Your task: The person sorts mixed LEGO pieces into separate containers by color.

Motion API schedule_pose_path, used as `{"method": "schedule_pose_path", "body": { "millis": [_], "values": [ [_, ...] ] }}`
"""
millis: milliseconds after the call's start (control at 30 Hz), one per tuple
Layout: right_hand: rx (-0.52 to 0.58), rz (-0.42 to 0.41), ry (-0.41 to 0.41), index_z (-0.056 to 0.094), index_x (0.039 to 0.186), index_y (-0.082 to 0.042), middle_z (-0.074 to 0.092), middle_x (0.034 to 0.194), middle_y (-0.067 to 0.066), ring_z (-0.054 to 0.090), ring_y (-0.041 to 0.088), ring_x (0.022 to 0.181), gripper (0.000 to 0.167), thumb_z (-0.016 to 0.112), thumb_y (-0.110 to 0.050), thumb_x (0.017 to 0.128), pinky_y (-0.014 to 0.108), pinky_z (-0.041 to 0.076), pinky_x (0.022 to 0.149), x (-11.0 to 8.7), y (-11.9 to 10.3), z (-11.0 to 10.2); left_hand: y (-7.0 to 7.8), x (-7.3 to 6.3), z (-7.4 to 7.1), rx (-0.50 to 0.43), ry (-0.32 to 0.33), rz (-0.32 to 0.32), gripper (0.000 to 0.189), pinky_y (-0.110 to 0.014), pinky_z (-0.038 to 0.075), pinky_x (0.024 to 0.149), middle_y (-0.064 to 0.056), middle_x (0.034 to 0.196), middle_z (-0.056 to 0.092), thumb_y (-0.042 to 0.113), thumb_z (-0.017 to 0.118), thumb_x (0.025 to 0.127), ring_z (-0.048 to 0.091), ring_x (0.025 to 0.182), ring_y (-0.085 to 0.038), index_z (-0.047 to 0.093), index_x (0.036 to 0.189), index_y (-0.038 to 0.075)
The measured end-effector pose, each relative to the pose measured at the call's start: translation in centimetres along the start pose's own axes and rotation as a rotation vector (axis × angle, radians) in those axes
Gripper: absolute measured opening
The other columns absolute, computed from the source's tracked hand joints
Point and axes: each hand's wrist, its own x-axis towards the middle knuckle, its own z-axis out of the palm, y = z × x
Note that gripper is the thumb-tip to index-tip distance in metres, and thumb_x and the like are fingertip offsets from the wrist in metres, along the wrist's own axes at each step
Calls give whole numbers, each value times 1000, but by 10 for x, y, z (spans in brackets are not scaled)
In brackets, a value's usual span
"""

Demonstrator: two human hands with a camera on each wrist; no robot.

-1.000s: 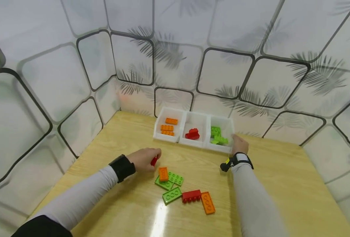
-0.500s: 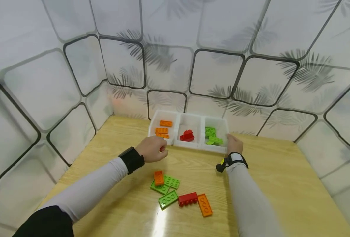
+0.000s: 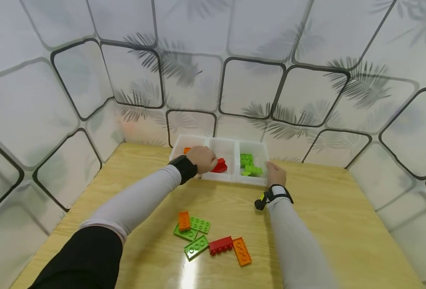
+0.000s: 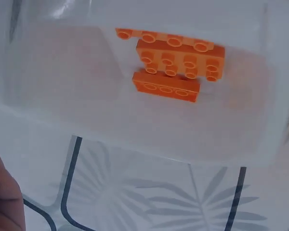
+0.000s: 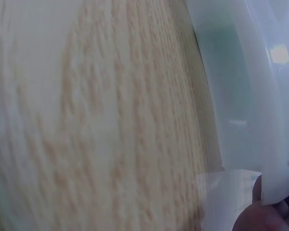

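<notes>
A white three-compartment tray (image 3: 250,180) stands at the back of the table. My left hand (image 3: 203,159), fingers curled, is over its left and middle compartments; the red brick it carried is hidden behind the fingers. Just beside the fingertips, red bricks (image 3: 220,165) lie in the middle compartment. Orange bricks (image 4: 178,60) fill part of the left compartment, mostly covered by the hand in the head view. Green bricks (image 3: 247,162) lie in the right compartment. My right hand (image 3: 276,174) pinches the tray's right rim, thumb (image 5: 261,219) at the corner in the right wrist view.
On the table in front lie loose bricks: an orange brick (image 3: 184,220) on a green one (image 3: 186,234), more green bricks (image 3: 196,247), a red brick (image 3: 221,245) and another orange brick (image 3: 242,251). A patterned curtain (image 3: 249,84) hangs close behind the tray.
My left hand has moved from beside the loose bricks, a red brick in its fingers, up and right to over the tray. The right hand stays at the rim; the head view has shifted slightly.
</notes>
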Motion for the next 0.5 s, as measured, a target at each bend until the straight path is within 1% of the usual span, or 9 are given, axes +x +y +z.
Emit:
{"method": "schedule_pose_path", "body": {
  "millis": [67,133,200,233,267,333,433,500],
  "values": [
    [-1,-11,2,62,135,-11,57,141,12,50,32,131,49,56,-41,97,46,38,109,0,0,0,1,14,6,39,21,-16,44,-28,33,51,6,52,31,21,46,97,39,51,-12,39,54,20],
    [-1,-22,5,62,134,-10,57,140,13,51,33,130,49,56,-42,97,47,39,108,-2,-1,0,2,27,13,65,49,-14,41,-29,37,53,4,54,34,21,48,97,46,54,-16,44,56,17],
    [8,-33,15,63,133,-9,58,139,14,52,33,128,48,56,-41,97,47,40,107,-4,-2,1,2,37,19,115,74,-12,34,-31,42,58,1,58,41,21,49,96,52,61,-20,50,63,14],
    [8,-38,16,64,132,-9,59,138,14,53,33,127,48,56,-41,97,46,40,107,-5,-3,1,2,41,22,131,75,-20,30,-33,44,61,-1,62,44,22,49,96,54,66,-22,53,68,12],
    [9,-43,16,64,132,-9,59,138,14,53,33,127,48,56,-41,97,46,40,107,-6,-4,1,2,44,25,144,69,-31,27,-35,46,66,-3,67,49,23,49,96,56,72,-24,57,74,10],
    [4,-49,18,65,130,-8,59,138,14,53,33,127,47,55,-41,98,47,40,107,-7,-3,1,2,50,32,178,43,-66,24,-39,48,79,-7,84,58,27,48,98,58,87,-28,61,90,8],
    [-10,-58,25,66,129,-8,60,137,14,53,33,127,46,55,-40,98,47,40,107,-7,-2,1,4,54,43,188,-3,-128,34,-45,45,93,-10,107,62,37,45,100,56,107,-30,60,110,8],
    [-27,-60,32,66,129,-8,60,137,14,53,33,127,46,55,-40,98,46,40,108,-6,-1,1,5,56,49,204,-19,-149,43,-47,43,98,-12,116,62,44,44,100,55,113,-32,59,118,8]
  ]
}}
